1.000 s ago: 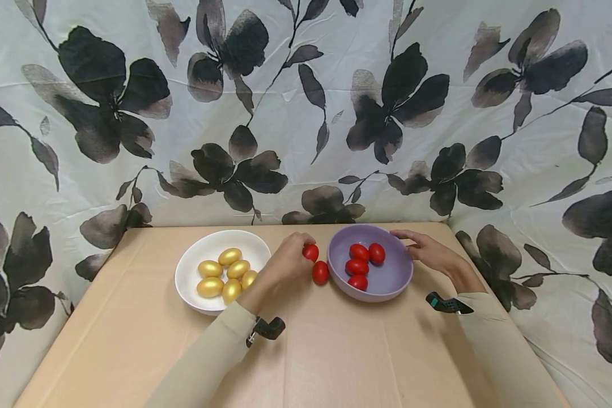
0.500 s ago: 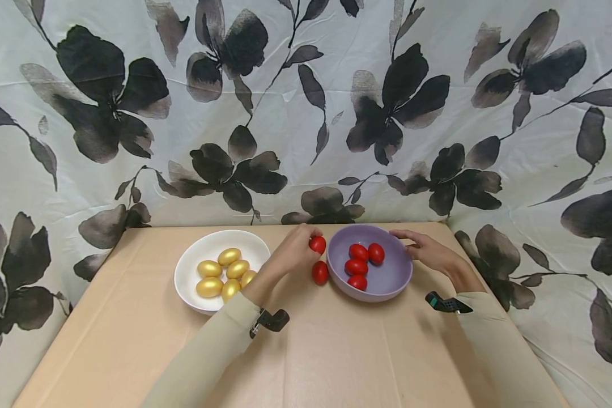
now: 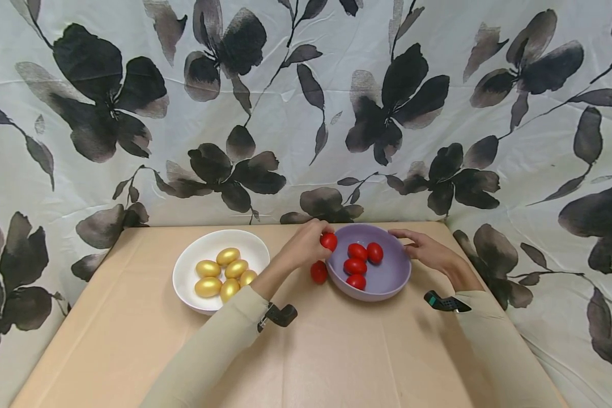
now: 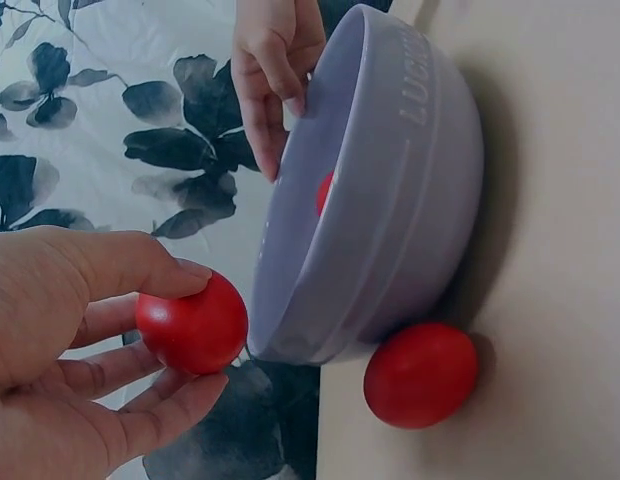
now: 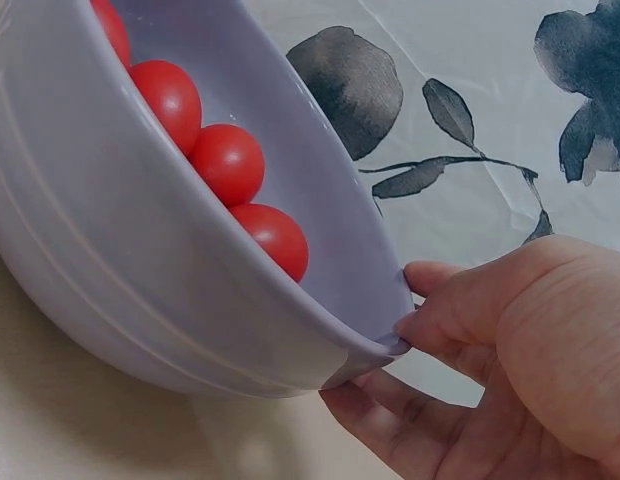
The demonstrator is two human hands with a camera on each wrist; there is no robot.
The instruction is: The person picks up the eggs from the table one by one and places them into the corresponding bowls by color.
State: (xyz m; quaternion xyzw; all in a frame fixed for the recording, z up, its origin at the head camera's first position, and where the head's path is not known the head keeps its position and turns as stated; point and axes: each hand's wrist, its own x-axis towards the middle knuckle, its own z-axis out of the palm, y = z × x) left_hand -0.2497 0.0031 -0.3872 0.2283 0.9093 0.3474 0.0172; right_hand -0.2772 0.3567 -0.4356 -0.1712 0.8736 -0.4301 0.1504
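My left hand pinches a red egg between thumb and fingertips. It holds the egg just outside the left rim of the purple bowl, at about rim height. Another red egg lies on the table against the bowl's outer wall, below that hand. Several red eggs rest inside the bowl. On the bowl's right side my right hand grips the rim, with its fingertips at the edge and against the outer wall.
To the left, a white bowl contains several golden eggs, partly behind my left forearm. Both bowls stand near the far edge of the tan table. A floral cloth hangs directly behind the table.
Holding the red egg, my left hand has moved right and slightly farther back, up to the purple bowl's left rim. My right hand has stayed at the bowl.
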